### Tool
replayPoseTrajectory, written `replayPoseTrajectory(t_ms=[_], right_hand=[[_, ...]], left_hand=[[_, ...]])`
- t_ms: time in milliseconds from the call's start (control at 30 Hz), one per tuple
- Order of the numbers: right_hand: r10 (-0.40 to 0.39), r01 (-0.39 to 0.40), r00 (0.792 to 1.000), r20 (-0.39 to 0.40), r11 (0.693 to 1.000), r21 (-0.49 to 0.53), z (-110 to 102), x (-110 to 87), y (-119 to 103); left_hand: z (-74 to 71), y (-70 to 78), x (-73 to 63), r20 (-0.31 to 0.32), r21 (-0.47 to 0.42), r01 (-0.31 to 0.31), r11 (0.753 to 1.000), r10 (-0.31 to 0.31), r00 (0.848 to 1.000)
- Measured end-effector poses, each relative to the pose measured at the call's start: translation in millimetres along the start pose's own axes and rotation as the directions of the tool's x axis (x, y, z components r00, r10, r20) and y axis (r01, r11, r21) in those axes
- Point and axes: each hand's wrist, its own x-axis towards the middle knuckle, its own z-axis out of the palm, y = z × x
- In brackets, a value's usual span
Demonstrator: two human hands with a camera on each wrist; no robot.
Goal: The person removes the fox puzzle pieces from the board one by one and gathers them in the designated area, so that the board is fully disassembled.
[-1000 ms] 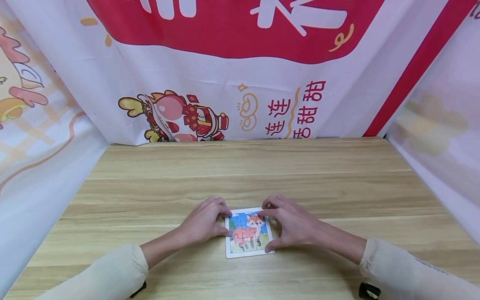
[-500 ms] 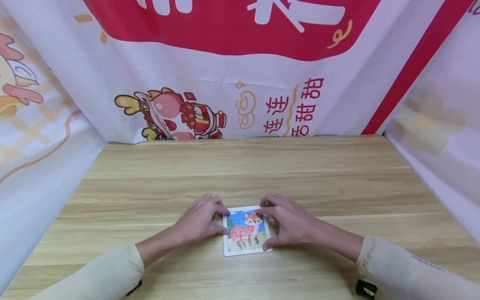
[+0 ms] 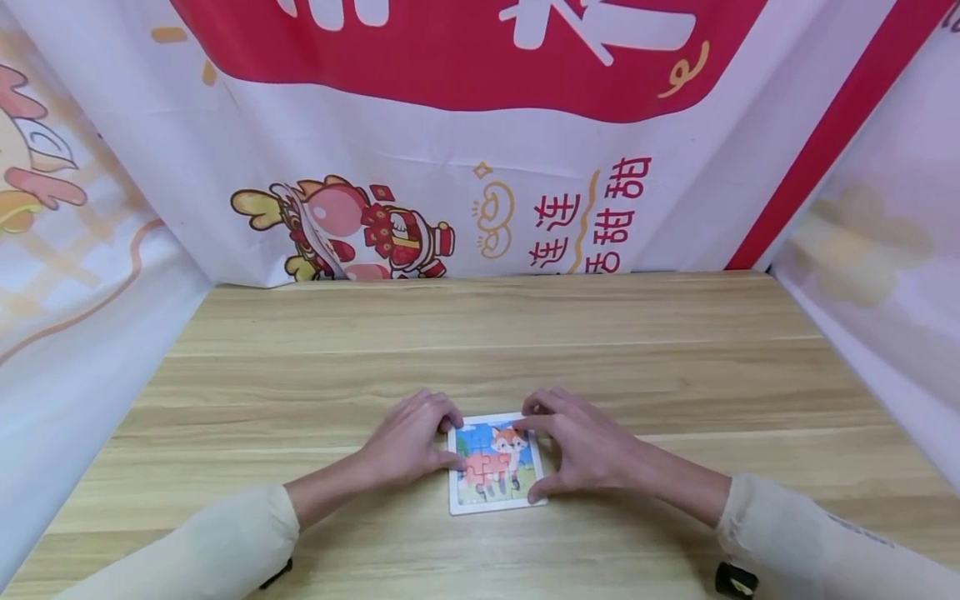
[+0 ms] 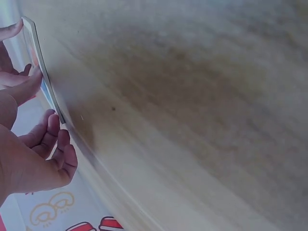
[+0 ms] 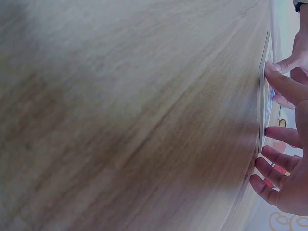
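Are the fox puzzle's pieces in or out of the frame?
In: the pieces fill the white frame with no gap showing, though fingers cover small parts.

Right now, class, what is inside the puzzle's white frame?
Interlocked pieces picturing an orange animal. Fingers cover small parts at the sides, and whatever lies beneath the pieces is hidden.

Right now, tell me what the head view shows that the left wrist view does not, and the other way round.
Only the head view: the fox picture face-on, both pale sleeves and the pale yellow flower on the right-hand curtain.

Only the left wrist view: the puzzle's thin side edge seen close up, and a small dark speck on the wood.

Both: the puzzle, the left hand and right hand at its edges, the wooden table and the backdrop's yellow swirls.
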Motion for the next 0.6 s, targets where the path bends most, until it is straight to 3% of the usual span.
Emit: replayPoseTrajectory(t_ms=[433,600], right_hand=[[0.011,-0.011,1.0,0.012,1.0,-0.013,0.0,-0.3,-0.7],[-0.082,0.085,0.995,0.053,0.995,-0.052,-0.9,0.0,-0.4]], left_hand=[[-2.3,-3.1,2.0,0.069,-0.071,0.034,0.997,-0.03,0.997],[-2.6,-3.9,2.5,0.084,-0.078,0.04,0.996,-0.033,0.996]])
